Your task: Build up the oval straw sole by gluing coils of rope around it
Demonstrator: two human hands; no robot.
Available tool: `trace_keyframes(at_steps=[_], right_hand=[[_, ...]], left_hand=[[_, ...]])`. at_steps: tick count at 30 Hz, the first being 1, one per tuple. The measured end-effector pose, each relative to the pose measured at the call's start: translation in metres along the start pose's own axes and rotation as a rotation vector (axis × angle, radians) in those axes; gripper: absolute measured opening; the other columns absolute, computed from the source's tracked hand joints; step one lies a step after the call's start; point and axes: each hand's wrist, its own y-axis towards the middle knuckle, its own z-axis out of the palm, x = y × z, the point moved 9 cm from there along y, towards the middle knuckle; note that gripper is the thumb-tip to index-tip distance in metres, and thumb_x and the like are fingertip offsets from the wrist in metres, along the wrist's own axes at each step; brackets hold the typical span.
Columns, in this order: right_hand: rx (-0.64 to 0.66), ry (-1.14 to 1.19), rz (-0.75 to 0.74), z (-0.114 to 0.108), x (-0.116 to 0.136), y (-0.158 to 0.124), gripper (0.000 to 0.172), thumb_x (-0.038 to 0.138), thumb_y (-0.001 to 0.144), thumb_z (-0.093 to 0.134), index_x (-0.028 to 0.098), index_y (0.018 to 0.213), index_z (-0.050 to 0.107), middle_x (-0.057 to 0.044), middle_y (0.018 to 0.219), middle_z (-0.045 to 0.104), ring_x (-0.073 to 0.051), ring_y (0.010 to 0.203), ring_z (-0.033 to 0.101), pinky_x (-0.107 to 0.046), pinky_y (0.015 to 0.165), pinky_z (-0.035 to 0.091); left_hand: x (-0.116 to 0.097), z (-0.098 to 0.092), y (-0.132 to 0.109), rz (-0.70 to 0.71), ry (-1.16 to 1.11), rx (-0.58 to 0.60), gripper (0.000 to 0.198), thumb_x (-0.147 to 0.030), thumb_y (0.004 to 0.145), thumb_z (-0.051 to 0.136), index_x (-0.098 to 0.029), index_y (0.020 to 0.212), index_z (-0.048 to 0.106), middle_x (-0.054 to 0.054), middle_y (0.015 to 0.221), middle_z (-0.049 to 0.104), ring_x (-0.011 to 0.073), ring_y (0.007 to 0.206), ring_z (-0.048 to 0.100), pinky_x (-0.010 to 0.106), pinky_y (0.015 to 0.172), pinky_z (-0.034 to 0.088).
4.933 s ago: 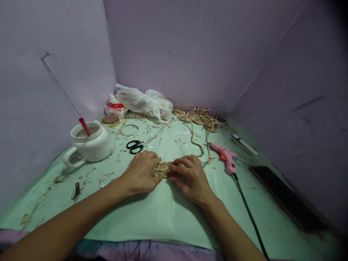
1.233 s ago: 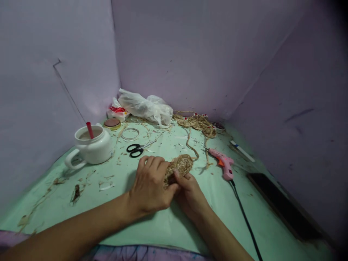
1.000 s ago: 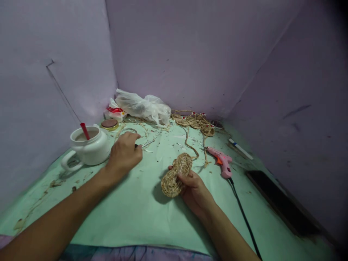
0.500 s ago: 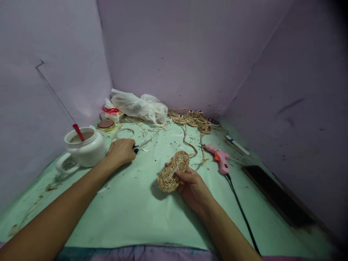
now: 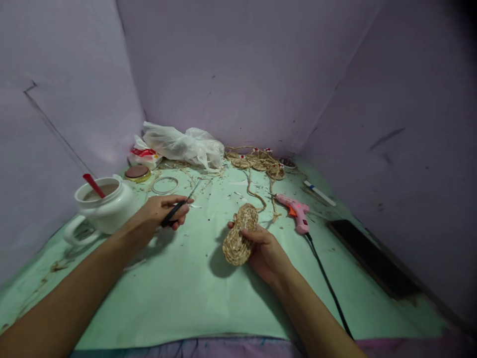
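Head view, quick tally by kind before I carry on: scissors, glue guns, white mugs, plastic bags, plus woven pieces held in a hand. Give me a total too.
Scissors: 1, in the left hand
Held woven piece: 1, in the right hand
Glue gun: 1
White mug: 1
Plastic bag: 1
Total: 5

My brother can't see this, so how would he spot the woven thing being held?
Find the green table, then the right hand over it. That hand holds the woven piece, tan, shaped like an eight. Unlike the woven pile behind, it shows no red.
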Motion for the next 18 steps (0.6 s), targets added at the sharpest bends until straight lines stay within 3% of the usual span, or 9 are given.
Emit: trace_keyframes(at_steps=[1,4,8,11,18], right_hand=[[-0.001,-0.007,-0.006,0.0,0.001,0.0,0.022,0.013,0.06,0.073,0.013,0.081,0.069,-0.005,0.077,0.074,-0.018,0.065,0.066,-0.03,0.064,0.052],[-0.003,-0.04,-0.03,-0.002,0.003,0.0,0.02,0.014,0.058,0.077,0.012,0.077,0.069,-0.003,0.066,0.07,-0.015,0.059,0.063,-0.025,0.059,0.05],[0.018,-0.091,-0.072,-0.002,0.008,-0.002,0.027,0.014,0.058,0.08,0.013,0.083,0.069,-0.001,0.068,0.07,-0.012,0.058,0.061,-0.022,0.058,0.049],[0.057,-0.134,-0.076,0.002,0.012,-0.004,0.034,0.013,0.056,0.08,0.013,0.088,0.068,-0.001,0.07,0.069,-0.012,0.058,0.061,-0.022,0.057,0.048],[0.116,-0.225,-0.057,0.012,0.017,-0.01,0.036,0.012,0.051,0.078,0.014,0.086,0.066,0.0,0.068,0.066,-0.012,0.057,0.058,-0.021,0.053,0.046]], left_hand=[[-0.006,0.004,-0.004,0.033,-0.015,0.008,0.051,-0.049,0.085,0.036,-0.012,0.111,0.059,0.003,0.062,0.063,0.0169,0.055,0.059,0.028,0.05,0.046],[-0.026,0.016,-0.017,0.172,0.067,-0.013,0.041,-0.04,0.071,0.062,-0.018,0.105,0.064,0.002,0.073,0.066,0.0187,0.067,0.061,0.029,0.062,0.048],[-0.056,0.031,-0.036,0.541,0.419,-0.094,0.051,-0.02,0.071,0.051,-0.018,0.121,0.058,0.009,0.096,0.071,0.0238,0.082,0.064,0.036,0.073,0.049],[-0.057,0.04,-0.038,0.613,0.597,-0.07,0.058,-0.017,0.068,0.051,-0.012,0.126,0.054,0.014,0.099,0.069,0.0293,0.085,0.063,0.042,0.073,0.047],[-0.057,0.047,-0.037,0.641,0.789,-0.022,0.061,-0.013,0.067,0.049,-0.011,0.128,0.051,0.011,0.094,0.069,0.0268,0.083,0.063,0.04,0.072,0.046]])
